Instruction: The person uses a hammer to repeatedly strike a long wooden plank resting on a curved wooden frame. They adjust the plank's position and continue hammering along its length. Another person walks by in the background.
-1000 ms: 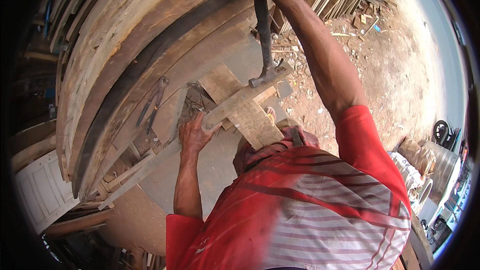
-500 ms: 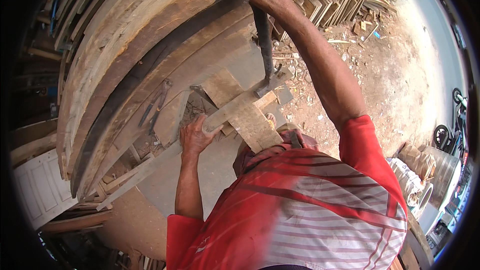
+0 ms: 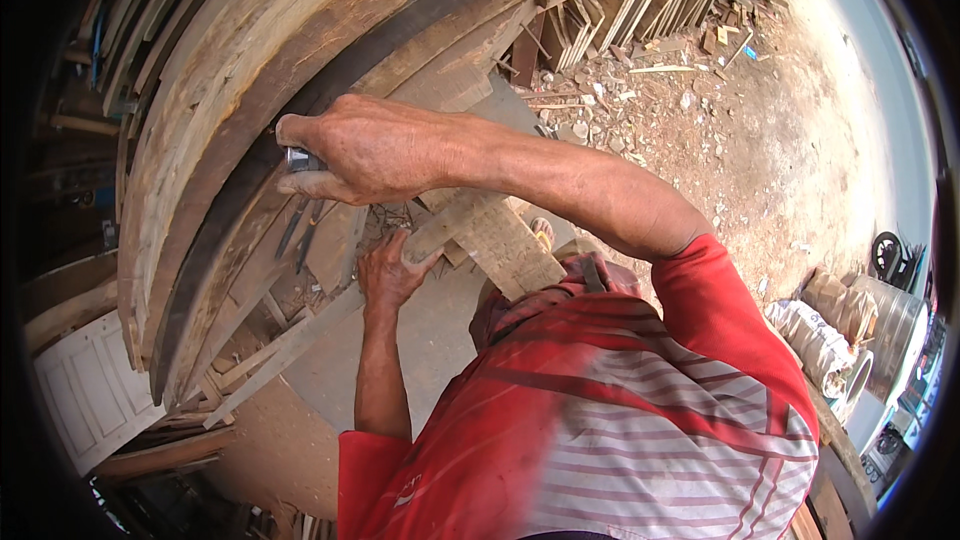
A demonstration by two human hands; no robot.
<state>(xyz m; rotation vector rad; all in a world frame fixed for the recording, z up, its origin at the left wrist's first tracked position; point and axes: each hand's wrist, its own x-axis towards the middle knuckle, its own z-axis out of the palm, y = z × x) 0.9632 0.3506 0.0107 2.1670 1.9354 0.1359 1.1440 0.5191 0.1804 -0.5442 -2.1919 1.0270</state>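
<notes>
My left hand (image 3: 388, 275) is closed over the edge of a long, narrow wooden strip (image 3: 325, 315). A short, wide board (image 3: 513, 252) crosses the strip, its near end against my clothing. My right hand (image 3: 360, 153) reaches left over the dark curved beam (image 3: 225, 225). Its fingers are closed on a small silver-and-black object (image 3: 300, 159), mostly hidden, whose kind I cannot make out. Below that hand the dark handles of pincers (image 3: 300, 230) show in part. The hammer seen earlier is out of sight.
Thick curved timbers (image 3: 270, 80) lie stacked along the left. Upright wood offcuts (image 3: 620, 15) and chips on the dirt ground (image 3: 790, 130) are at the far right. A white panelled door (image 3: 95, 385) leans at lower left; sacks (image 3: 815, 340) stand at right.
My right hand has swung from the far top, where it held a hammer upright, down and left across the work. My left hand stays on the strip.
</notes>
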